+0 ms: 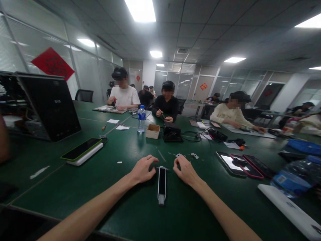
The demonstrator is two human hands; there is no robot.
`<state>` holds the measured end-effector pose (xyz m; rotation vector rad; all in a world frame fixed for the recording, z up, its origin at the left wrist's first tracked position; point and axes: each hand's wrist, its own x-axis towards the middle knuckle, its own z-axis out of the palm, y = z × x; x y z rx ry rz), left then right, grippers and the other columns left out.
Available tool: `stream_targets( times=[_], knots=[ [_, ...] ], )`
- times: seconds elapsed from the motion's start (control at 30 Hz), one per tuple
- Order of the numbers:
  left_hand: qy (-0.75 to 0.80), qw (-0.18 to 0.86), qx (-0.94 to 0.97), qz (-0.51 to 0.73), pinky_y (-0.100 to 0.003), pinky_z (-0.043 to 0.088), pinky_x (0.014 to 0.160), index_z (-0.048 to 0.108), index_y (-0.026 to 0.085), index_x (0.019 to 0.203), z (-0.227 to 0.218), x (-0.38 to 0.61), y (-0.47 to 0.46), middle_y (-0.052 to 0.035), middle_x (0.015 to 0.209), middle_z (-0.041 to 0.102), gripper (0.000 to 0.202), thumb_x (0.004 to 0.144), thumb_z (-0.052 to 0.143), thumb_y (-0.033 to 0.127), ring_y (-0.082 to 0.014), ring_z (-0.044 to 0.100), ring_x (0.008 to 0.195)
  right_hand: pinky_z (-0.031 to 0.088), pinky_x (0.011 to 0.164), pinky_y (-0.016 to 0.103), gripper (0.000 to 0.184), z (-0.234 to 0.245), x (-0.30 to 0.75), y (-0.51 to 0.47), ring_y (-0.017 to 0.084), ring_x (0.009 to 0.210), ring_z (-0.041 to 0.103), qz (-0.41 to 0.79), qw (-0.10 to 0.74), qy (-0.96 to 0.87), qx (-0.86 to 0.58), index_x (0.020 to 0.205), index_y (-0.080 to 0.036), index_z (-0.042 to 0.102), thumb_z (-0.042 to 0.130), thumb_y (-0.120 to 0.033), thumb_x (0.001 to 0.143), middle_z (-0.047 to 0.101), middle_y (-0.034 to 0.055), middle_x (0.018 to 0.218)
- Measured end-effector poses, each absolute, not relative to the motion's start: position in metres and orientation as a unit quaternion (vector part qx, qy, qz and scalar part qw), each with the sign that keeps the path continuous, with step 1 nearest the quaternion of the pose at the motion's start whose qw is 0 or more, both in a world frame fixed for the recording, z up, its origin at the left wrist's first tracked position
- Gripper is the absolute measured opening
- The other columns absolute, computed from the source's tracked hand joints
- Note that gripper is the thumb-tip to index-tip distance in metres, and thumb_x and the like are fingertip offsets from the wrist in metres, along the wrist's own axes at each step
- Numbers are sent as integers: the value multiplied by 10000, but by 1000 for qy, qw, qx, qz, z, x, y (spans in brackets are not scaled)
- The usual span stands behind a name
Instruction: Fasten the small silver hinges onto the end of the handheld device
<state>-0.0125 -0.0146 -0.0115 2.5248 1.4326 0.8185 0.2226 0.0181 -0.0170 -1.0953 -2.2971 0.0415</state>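
Narrow device [162,183] lies long axis 12–6 o'clock; left hand [143,170] at its 10, right hand [185,171] at its 2, equally near; both curled, clamping not discernible

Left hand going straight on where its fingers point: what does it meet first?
Likely the far end of the slim black-and-white device, right beside the left hand; whether they already touch is unclear.

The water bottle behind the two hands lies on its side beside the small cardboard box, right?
No. The head view shows the water bottle standing upright beside the small cardboard box, behind the left hand and right hand.
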Motion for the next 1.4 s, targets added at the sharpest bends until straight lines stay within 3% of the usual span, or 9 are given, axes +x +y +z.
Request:
stream_targets(
  times=[0.13,0.4,1.0,1.4],
  knots=[
    [435,44,848,300,-291,462,763,566,172,1039,-6,-7,-21,-55,1008,607,203,844,510,185,-178,586,836,420,666,289,139,-15,199,-2,162,733,475,66,337,-866,-364,811,-176,480,359,-160,877,510,47,799],
    [358,31,883,303,-262,453,742,574,186,983,-11,-2,-23,-34,942,616,123,871,525,170,-149,579,807,424,681,304,162,-17,182,-21,158,742,460,114,345,-871,-329,866,-190,464,310,-174,918,489,41,845],
    [352,-21,891,288,-268,445,745,607,198,970,-14,-4,-21,-38,935,661,125,928,499,244,-153,601,808,427,697,310,150,-25,182,-19,164,764,492,122,366,-856,-344,882,-195,502,358,-196,924,529,46,873],
    [345,-66,893,280,-274,432,713,590,184,969,-14,-4,-20,-37,929,666,100,906,513,190,-162,614,803,418,674,316,167,-21,180,-20,177,747,484,93,342,-868,-348,862,-192,491,335,-191,921,529,55,844]
  ],
)
